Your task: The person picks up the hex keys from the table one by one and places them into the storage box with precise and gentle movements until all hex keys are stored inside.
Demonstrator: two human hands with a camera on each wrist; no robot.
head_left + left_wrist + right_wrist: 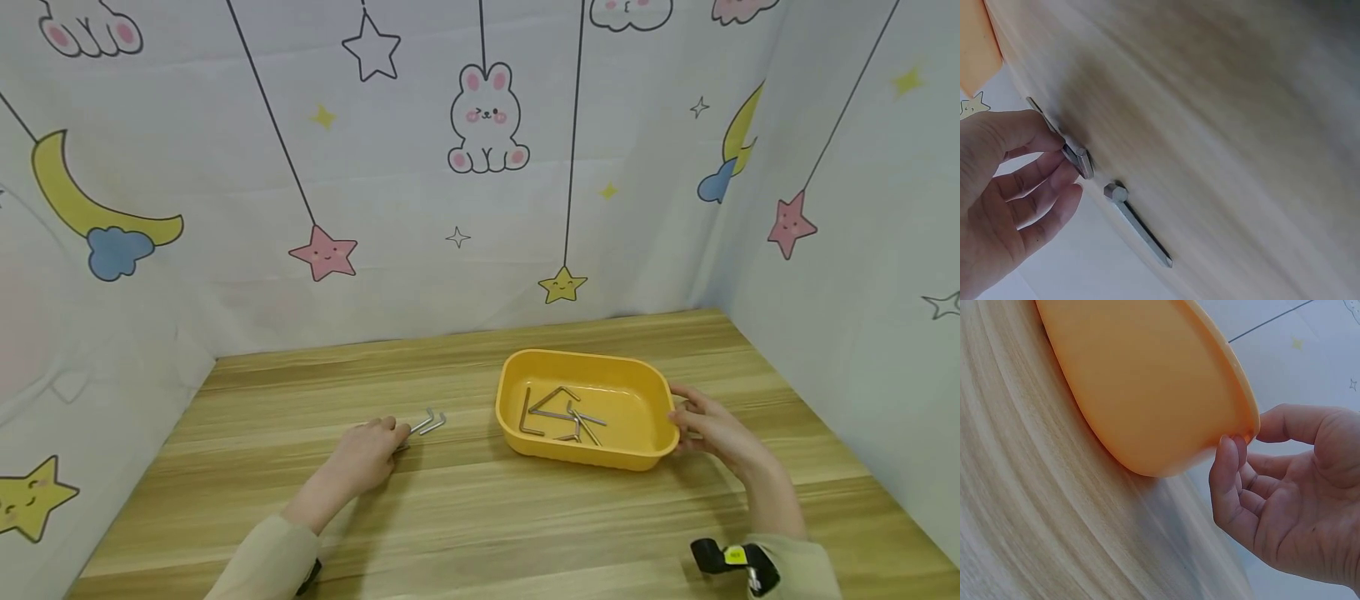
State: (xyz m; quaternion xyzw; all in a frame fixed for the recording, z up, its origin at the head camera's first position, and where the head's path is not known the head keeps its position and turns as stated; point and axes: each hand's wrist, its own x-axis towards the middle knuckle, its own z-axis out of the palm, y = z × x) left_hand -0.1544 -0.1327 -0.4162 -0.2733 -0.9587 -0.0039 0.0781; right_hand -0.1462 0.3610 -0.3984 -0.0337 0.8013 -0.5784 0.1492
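Near the table's left-centre, my left hand (367, 454) pinches an L-shaped hex key (1082, 164) between thumb and fingers, low at the tabletop. Another hex key (1141, 232) lies on the wood beside the fingers. In the head view, hex key ends (432, 426) show just past the fingertips; the hand covers part of them. My right hand (708, 429) grips the right end of a yellow plastic tray (600, 457) by its rim, thumb and curled fingers on either side in the right wrist view. Several hex keys (585, 427) lie loosely crossed in the tray.
The wood-grain table (450, 517) runs back to a white cloth (420, 308) printed with stars and rabbits. More cloth hangs along both sides. A black wrist strap (735, 558) is on the right sleeve.
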